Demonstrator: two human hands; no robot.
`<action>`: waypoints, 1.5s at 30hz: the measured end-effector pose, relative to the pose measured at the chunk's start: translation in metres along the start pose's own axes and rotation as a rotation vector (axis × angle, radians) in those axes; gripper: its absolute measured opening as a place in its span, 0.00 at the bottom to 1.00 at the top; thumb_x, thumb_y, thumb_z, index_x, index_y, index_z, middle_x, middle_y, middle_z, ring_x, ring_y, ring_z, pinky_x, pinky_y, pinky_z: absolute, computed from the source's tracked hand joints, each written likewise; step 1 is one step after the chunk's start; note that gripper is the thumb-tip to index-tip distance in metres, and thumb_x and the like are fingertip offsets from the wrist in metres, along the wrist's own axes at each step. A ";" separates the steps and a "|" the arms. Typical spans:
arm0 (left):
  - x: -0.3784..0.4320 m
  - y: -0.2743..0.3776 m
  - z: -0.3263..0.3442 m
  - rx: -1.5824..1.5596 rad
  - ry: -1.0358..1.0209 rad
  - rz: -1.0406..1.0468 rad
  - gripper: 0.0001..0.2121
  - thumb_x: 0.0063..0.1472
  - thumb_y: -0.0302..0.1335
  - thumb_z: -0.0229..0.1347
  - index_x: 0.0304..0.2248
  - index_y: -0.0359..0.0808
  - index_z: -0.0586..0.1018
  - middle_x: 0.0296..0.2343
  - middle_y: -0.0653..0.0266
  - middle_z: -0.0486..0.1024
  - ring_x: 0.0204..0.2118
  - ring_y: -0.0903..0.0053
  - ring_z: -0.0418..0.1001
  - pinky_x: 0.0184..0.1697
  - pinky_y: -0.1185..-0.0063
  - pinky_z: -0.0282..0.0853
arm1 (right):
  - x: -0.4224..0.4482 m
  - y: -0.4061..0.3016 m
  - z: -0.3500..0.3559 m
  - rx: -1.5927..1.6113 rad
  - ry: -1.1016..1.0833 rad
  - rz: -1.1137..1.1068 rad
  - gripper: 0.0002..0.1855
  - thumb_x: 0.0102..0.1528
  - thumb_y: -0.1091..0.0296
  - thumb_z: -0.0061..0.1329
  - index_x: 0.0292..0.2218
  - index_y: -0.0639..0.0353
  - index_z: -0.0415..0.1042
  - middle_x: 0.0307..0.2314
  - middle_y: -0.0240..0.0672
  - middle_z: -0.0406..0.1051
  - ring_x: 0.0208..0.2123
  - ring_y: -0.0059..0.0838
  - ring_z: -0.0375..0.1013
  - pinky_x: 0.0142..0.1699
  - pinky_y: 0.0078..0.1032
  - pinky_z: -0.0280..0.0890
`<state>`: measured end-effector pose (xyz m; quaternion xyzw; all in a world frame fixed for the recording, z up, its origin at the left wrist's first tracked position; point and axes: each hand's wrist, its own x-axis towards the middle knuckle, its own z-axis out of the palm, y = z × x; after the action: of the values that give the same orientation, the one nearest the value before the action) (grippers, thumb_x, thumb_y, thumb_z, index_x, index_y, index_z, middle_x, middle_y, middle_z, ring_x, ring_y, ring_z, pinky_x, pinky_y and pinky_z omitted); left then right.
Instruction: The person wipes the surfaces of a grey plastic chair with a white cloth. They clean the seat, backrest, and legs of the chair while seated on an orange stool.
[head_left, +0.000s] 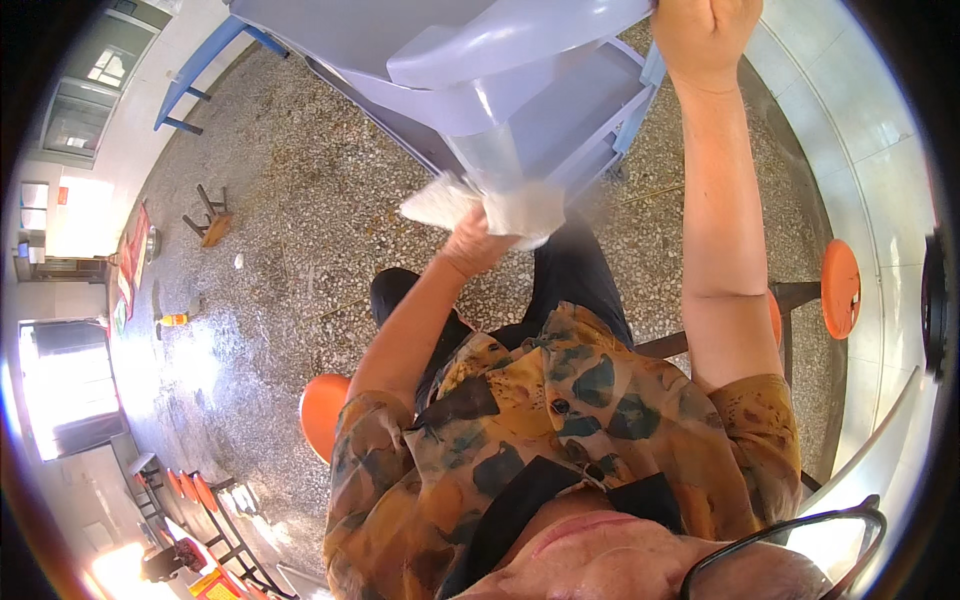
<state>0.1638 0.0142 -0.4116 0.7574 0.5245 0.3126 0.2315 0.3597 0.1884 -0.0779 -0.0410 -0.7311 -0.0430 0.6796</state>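
A large lilac plastic piece of furniture (517, 60) with curved, glossy panels and an open shelf-like part rises before me; its exact kind is unclear. My left hand (480, 240) holds a white cloth (525, 214) at the lower end of its rounded corner. The cloth is partly blurred, and a folded end sticks out to the left. With the arm stretched forward, my right hand (705, 30) grips the upper right edge of the furniture at the top of the view. Its fingertips are mostly hidden.
Orange round stools (840, 289) stand at right and one (324, 412) by my left elbow. A small wooden stool (216, 227), a bottle (174, 319) and a blue bench (196, 67) are at left. A tiled wall (892, 195) runs along the right.
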 end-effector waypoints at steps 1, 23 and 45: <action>-0.011 0.012 -0.001 0.789 -0.072 0.227 0.21 0.58 0.27 0.49 0.53 0.41 0.69 0.53 0.65 0.67 0.56 0.69 0.63 0.56 0.70 0.62 | 0.000 0.001 0.000 0.008 0.003 -0.006 0.24 0.62 0.58 0.37 0.19 0.62 0.72 0.17 0.36 0.69 0.24 0.37 0.69 0.35 0.30 0.61; 0.088 0.131 -0.101 1.360 0.654 0.509 0.20 0.58 0.33 0.55 0.49 0.36 0.71 0.49 0.54 0.70 0.50 0.69 0.67 0.47 0.75 0.67 | 0.000 -0.003 0.003 -0.021 -0.026 -0.026 0.24 0.62 0.59 0.36 0.20 0.61 0.72 0.17 0.36 0.68 0.24 0.36 0.68 0.35 0.30 0.60; 0.046 0.174 -0.120 1.006 1.068 0.462 0.11 0.44 0.26 0.62 0.31 0.44 0.84 0.38 0.68 0.67 0.39 0.75 0.63 0.40 0.79 0.60 | -0.012 0.006 0.000 -0.104 -0.059 0.049 0.18 0.60 0.63 0.40 0.22 0.62 0.72 0.22 0.38 0.71 0.27 0.37 0.69 0.35 0.30 0.60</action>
<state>0.2028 0.0007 -0.1986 0.6080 0.4725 0.4001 -0.4970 0.3610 0.1941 -0.0894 -0.0953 -0.7463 -0.0632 0.6557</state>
